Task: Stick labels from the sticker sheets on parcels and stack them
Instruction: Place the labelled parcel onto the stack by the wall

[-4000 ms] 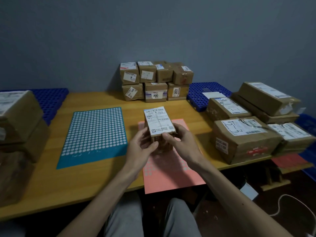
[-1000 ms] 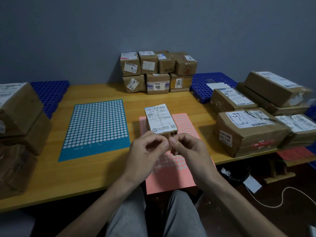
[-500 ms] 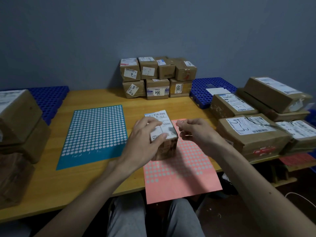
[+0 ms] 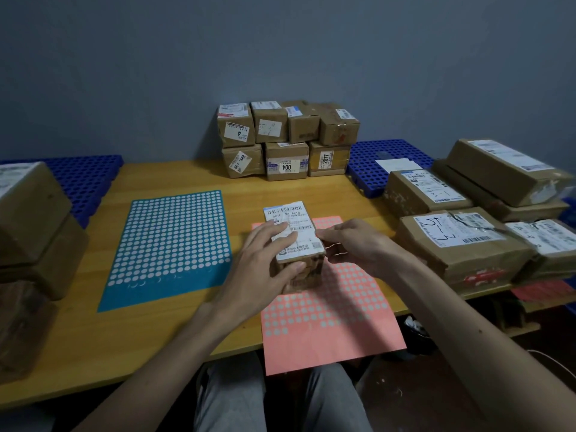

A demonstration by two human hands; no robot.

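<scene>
Wooden table (image 4: 156,332) is seen across the view. Large parcels (image 4: 461,244) are stacked at the right edge, and a second pile (image 4: 31,219) is set at the left edge. A two-row stack of small parcels (image 4: 286,138) is placed far centre, against the wall. Blue sticker sheet (image 4: 168,241) is laid flat left of centre. Pink sticker sheet (image 4: 327,322) is laid near centre, overhanging the near edge. Small parcel (image 4: 296,235) is stood on the pink sheet and is grasped by the left hand (image 4: 261,269), fingers on top, thumb on the near face. Its right top edge is touched by the right hand (image 4: 358,244). Fingers are curled; whether anything is pinched cannot be told.
</scene>
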